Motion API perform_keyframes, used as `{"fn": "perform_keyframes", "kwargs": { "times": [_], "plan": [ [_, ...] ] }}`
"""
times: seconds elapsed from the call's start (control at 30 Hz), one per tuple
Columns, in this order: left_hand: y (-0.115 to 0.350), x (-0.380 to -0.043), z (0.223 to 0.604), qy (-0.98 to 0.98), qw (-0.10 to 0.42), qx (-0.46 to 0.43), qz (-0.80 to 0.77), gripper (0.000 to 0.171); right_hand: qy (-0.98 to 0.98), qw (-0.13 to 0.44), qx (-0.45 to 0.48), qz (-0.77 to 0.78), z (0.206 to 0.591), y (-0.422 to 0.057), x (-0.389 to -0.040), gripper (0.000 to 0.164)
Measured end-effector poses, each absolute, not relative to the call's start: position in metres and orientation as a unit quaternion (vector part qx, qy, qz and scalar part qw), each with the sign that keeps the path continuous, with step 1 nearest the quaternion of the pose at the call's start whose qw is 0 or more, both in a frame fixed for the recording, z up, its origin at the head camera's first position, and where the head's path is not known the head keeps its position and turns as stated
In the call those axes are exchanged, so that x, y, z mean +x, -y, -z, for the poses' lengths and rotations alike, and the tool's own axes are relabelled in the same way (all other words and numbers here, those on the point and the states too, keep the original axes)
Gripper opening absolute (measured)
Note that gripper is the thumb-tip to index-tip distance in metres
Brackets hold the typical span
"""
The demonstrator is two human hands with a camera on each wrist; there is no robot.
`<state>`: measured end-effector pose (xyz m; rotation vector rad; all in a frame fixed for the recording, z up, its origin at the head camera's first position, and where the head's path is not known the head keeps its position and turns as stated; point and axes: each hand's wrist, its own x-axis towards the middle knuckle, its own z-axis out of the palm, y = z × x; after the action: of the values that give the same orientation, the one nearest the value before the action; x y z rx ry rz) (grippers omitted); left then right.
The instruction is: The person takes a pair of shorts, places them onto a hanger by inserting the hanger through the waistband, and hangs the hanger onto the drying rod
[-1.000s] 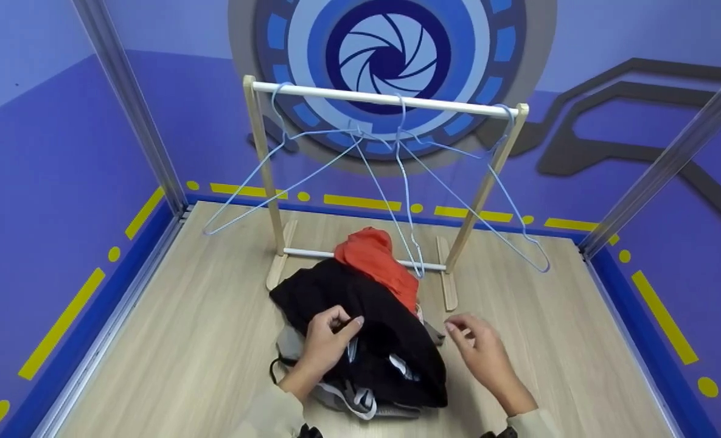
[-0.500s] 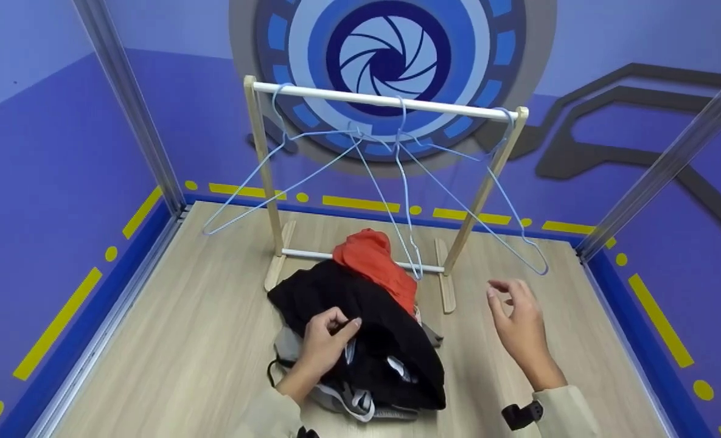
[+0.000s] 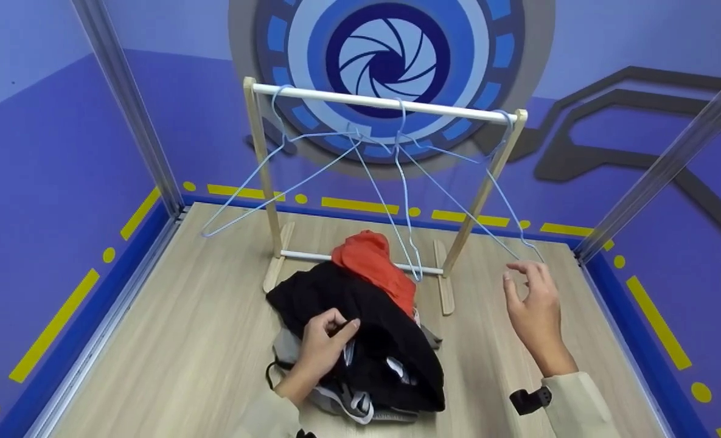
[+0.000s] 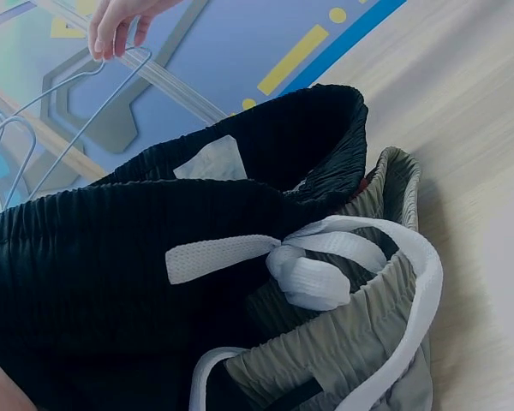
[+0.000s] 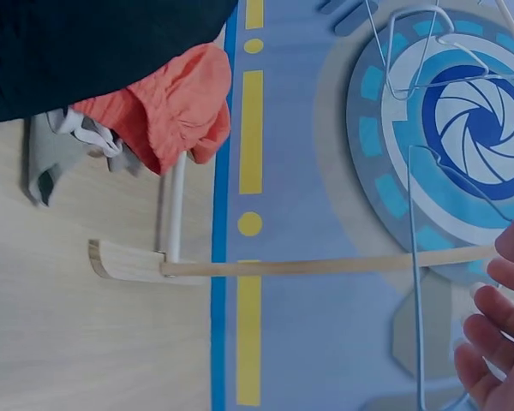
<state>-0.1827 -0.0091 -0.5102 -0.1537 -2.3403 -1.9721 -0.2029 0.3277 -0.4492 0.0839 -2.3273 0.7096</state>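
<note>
Black shorts (image 3: 384, 310) with a gathered elastic waist lie on top of a clothes pile. My left hand (image 3: 323, 347) pinches their waistband between thumb and fingers. In the left wrist view the waist opening gapes, and a white drawstring (image 4: 424, 282) loops over a grey-beige garment (image 4: 368, 312) beneath. My right hand (image 3: 536, 310) is raised at the lower corner of the rightmost blue wire hanger (image 3: 499, 188), fingers loosely curved and apart from the thumb. Its fingers (image 5: 488, 338) hide part of that hanger; whether they touch the wire is unclear.
A small wooden rack (image 3: 488, 188) with a white top bar (image 3: 348, 97) stands behind the pile and carries several blue wire hangers. Orange cloth (image 3: 375, 267) lies against the rack's lower bar (image 3: 308, 255). Purple walls (image 3: 44, 182) enclose the wooden table (image 3: 171, 292).
My right hand has moved away from the pile, rightward and up to the rightmost hanger's lower corner. The left hand stays on the black shorts.
</note>
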Motion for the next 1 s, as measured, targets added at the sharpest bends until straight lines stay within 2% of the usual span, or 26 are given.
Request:
{"fn": "perform_keyframes", "kwargs": {
  "times": [0.17, 0.43, 0.73, 0.87, 1.0],
  "plan": [
    [0.007, -0.192, 0.533, 0.765, 0.064, -0.053, 0.638, 0.027, 0.886, 0.370, 0.025, -0.278, 0.444, -0.331, -0.206, 0.018],
    [0.009, -0.193, 0.539, 0.759, 0.078, -0.064, 0.643, 0.028, 0.877, 0.389, 0.025, -0.279, 0.434, -0.337, -0.213, 0.026],
    [0.010, -0.193, 0.537, 0.759, 0.073, -0.060, 0.644, 0.028, 0.895, 0.343, -0.021, -0.284, 0.434, -0.344, -0.220, 0.042],
    [0.010, -0.185, 0.518, 0.759, 0.062, -0.060, 0.645, 0.026, 0.900, 0.329, -0.036, -0.284, 0.435, -0.347, -0.223, 0.046],
    [0.010, -0.186, 0.521, 0.759, 0.052, -0.057, 0.647, 0.026, 0.904, 0.318, -0.041, -0.282, 0.434, -0.349, -0.226, 0.047]
  ]
}}
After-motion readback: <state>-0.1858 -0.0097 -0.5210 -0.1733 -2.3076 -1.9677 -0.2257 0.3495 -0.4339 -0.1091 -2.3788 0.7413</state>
